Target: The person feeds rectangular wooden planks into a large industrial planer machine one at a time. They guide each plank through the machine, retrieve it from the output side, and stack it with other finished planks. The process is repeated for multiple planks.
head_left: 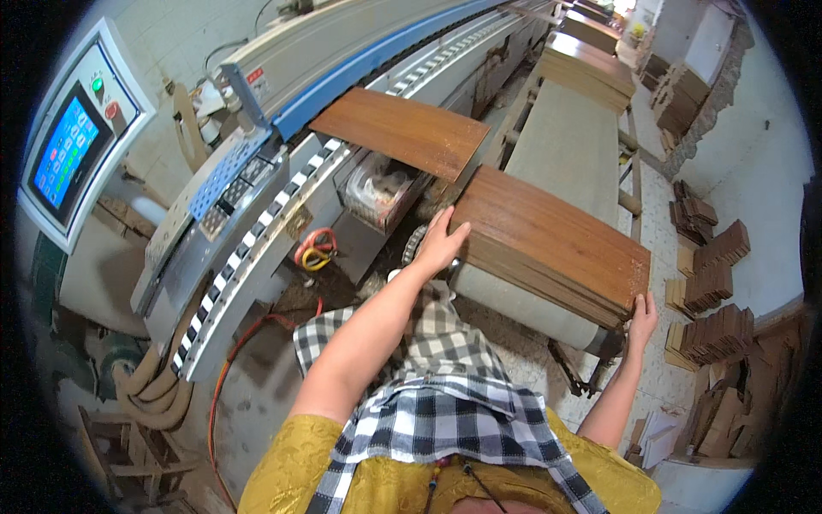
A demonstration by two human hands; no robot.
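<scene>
Boards (556, 236) between both hands (439, 248), red-marked label (257, 79)

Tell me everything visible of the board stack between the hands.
The board stack is several rectangular, wood-like panels, reddish-brown and grained on top, duller along the edges, piled roughly flush. It lies flat on a grey belt. The left hand touches its left end, the right hand its near right corner.

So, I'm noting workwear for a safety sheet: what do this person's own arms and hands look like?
The bare left hand and bare right hand show no gloves or wristbands. The uncovered forearms carry no visible markings. Short, mustard-yellow patterned fabric sleeves cover the upper arms.
</scene>
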